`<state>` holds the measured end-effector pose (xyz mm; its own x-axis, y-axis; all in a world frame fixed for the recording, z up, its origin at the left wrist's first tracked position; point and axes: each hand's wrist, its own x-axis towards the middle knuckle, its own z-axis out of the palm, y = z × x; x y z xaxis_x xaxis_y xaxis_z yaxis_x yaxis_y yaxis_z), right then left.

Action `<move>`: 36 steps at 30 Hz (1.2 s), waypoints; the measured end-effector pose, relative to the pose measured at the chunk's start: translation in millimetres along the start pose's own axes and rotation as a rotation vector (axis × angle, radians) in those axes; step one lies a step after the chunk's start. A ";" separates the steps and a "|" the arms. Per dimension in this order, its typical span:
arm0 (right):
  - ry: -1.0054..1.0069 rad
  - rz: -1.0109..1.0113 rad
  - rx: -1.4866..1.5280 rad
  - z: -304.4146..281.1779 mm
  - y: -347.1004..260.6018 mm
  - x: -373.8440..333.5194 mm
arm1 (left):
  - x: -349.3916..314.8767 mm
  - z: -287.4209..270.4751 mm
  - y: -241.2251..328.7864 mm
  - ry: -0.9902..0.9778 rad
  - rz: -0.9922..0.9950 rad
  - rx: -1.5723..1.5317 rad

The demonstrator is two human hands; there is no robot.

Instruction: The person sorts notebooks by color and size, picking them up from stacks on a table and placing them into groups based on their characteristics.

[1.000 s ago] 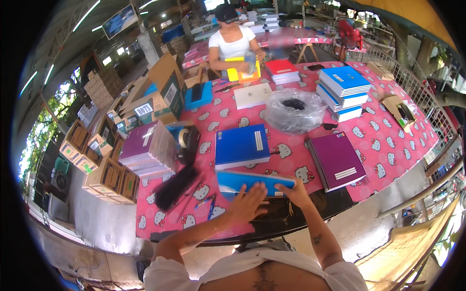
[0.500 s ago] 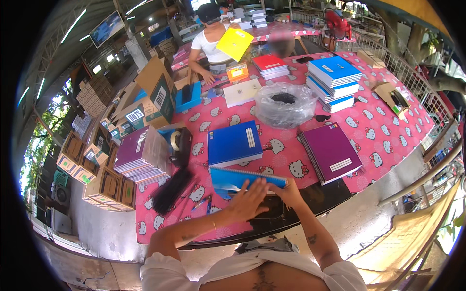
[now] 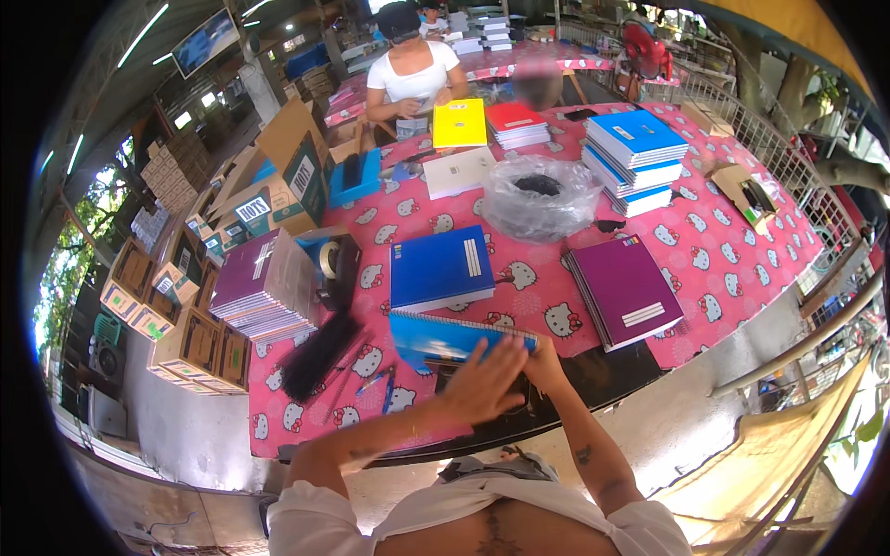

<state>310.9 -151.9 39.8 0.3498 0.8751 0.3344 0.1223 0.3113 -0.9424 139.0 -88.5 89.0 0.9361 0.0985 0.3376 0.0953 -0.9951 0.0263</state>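
Both hands on the light-blue notebook (image 3: pixel 445 335) at the desk's (image 3: pixel 742 250) near edge, left hand (image 3: pixel 482 382) flat with fingers spread, right hand (image 3: pixel 542 357) pinching its right end, and I'd say one shove could slide it into the pens (image 3: pixel 378 382) at left.

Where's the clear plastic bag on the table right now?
In the head view, the clear plastic bag sits mid-table, beyond the blue notebook, between the white notebook and the blue notebook stack.

Open brown cardboard box (image 3: pixel 278 181) left of table, wall screen (image 3: pixel 202 42) above, perhaps lit.
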 end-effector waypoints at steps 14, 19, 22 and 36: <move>-0.268 -0.276 -0.371 33.1 -40.0 -90.5 | -90.1 29.5 0.7 0.045 -0.967 -1.180; -0.368 -0.645 -0.896 74.8 -14.1 -75.8 | -122.6 19.5 -63.6 0.246 -1.070 -0.930; -0.174 -0.510 -1.081 116.6 -3.5 -60.0 | -205.9 59.3 -85.1 0.144 -0.809 0.201; 0.004 -0.387 -1.099 134.0 -80.5 27.1 | -210.3 3.4 -72.6 0.527 -1.244 -1.297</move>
<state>186.1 -103.6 125.0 0.1155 0.7899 0.6022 0.9600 0.0668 -0.2718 -63.6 -36.9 12.8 0.3307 0.9172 -0.2222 0.0323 0.2243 0.9740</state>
